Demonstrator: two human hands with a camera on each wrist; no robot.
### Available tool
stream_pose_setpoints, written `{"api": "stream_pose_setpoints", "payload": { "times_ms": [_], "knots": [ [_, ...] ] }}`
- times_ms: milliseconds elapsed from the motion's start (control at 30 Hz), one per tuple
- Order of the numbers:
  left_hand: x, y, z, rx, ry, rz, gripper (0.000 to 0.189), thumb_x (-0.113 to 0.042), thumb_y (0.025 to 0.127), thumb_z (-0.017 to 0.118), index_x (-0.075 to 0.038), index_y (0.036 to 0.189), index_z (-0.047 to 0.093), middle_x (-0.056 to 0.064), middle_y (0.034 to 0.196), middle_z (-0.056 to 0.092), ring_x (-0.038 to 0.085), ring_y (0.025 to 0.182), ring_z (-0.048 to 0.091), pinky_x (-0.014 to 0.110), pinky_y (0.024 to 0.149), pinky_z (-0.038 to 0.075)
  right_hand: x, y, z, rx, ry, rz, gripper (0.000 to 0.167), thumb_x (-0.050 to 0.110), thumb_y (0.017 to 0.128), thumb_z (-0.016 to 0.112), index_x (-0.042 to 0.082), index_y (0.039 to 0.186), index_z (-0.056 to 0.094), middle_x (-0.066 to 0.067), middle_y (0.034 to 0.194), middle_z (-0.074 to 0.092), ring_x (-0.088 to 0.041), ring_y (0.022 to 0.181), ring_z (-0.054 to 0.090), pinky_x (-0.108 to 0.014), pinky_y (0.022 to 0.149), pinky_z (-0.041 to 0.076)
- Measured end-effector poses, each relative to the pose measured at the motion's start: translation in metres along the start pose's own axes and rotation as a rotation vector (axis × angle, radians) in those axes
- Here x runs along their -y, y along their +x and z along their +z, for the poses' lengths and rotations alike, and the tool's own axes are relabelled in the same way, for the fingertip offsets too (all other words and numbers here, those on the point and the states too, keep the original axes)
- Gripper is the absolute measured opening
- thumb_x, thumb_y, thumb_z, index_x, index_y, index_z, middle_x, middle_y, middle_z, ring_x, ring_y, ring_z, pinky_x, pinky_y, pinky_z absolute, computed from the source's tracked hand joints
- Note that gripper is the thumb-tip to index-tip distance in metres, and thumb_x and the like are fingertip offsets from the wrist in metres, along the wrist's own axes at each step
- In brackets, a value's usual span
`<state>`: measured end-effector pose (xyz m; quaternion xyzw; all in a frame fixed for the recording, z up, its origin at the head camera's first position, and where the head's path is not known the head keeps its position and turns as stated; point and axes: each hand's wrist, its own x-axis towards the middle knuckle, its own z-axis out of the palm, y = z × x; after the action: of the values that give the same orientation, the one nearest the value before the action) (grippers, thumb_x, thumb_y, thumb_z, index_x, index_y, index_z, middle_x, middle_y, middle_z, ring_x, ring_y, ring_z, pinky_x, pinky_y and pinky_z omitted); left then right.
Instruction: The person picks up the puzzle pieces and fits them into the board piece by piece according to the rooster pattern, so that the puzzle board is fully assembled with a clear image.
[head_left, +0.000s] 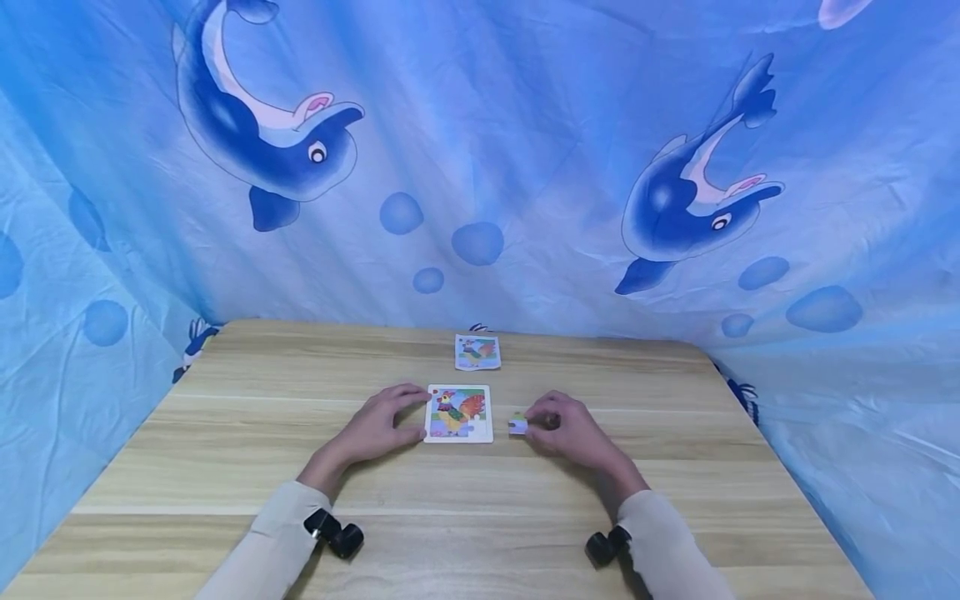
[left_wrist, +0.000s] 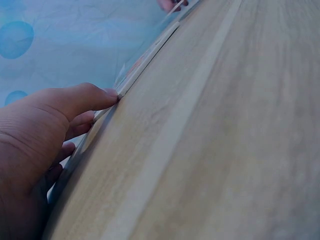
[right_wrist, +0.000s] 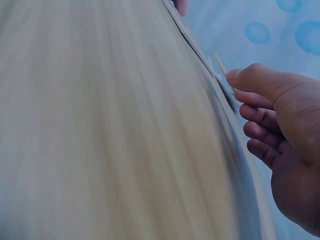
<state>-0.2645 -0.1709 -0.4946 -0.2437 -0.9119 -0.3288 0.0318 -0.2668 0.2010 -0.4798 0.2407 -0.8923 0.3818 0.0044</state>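
Observation:
A square jigsaw puzzle [head_left: 457, 413] with a rooster picture and a white frame lies flat on the table. Its lower right part shows a pale gap in the picture. My left hand [head_left: 381, 423] rests at the puzzle's left edge, thumb and fingers spread apart along it; in the left wrist view the thumb [left_wrist: 92, 97] touches the near corner of the puzzle's frame [left_wrist: 150, 57]. Just right of the puzzle, my right hand [head_left: 567, 429] pinches a small puzzle piece [head_left: 517, 426] between thumb and fingers. From the right wrist, this piece [right_wrist: 220, 64] appears tilted and edge-on.
Behind the puzzle lies a small picture card [head_left: 477, 352] with the same rooster. The wooden table [head_left: 450, 517] ends against a blue dolphin-print curtain [head_left: 525, 150] at the back and sides. Each sleeve carries a black wrist mount [head_left: 333, 533].

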Motion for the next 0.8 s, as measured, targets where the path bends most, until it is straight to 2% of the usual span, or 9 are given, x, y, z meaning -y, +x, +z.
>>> {"api": "stream_pose_setpoints", "payload": {
  "times_ms": [300, 533, 800],
  "knots": [
    [-0.001, -0.001, -0.001, -0.011, -0.010, 0.003, 0.062, -0.033, 0.088, 0.076, -0.012, 0.144, 0.061, 0.014, 0.152, 0.055, 0.043, 0.143, 0.047, 0.069, 0.117, 0.034, 0.020, 0.022, 0.026, 0.069, 0.041, -0.028, 0.024, 0.021, 0.089, 0.081, 0.013, 0.111, 0.078, 0.002, 0.112, 0.067, -0.013, 0.103, 0.061, -0.023, 0.087, 0.054],
    [0.000, 0.001, 0.000, -0.015, 0.001, 0.017, 0.062, -0.032, 0.088, 0.076, -0.012, 0.144, 0.061, 0.012, 0.151, 0.055, 0.041, 0.144, 0.048, 0.068, 0.118, 0.035, 0.028, 0.028, 0.036, 0.067, 0.025, -0.033, 0.023, 0.018, 0.089, 0.080, 0.013, 0.111, 0.078, 0.003, 0.110, 0.067, -0.011, 0.103, 0.061, -0.024, 0.089, 0.055],
    [-0.001, 0.000, -0.002, -0.006, -0.011, 0.005, 0.062, -0.031, 0.088, 0.077, -0.012, 0.144, 0.061, 0.013, 0.152, 0.055, 0.041, 0.144, 0.047, 0.068, 0.118, 0.034, 0.033, 0.032, 0.042, 0.067, -0.013, -0.026, 0.023, 0.017, 0.086, 0.083, 0.012, 0.108, 0.079, 0.001, 0.110, 0.066, -0.011, 0.103, 0.058, -0.026, 0.090, 0.053]
  ]
}}
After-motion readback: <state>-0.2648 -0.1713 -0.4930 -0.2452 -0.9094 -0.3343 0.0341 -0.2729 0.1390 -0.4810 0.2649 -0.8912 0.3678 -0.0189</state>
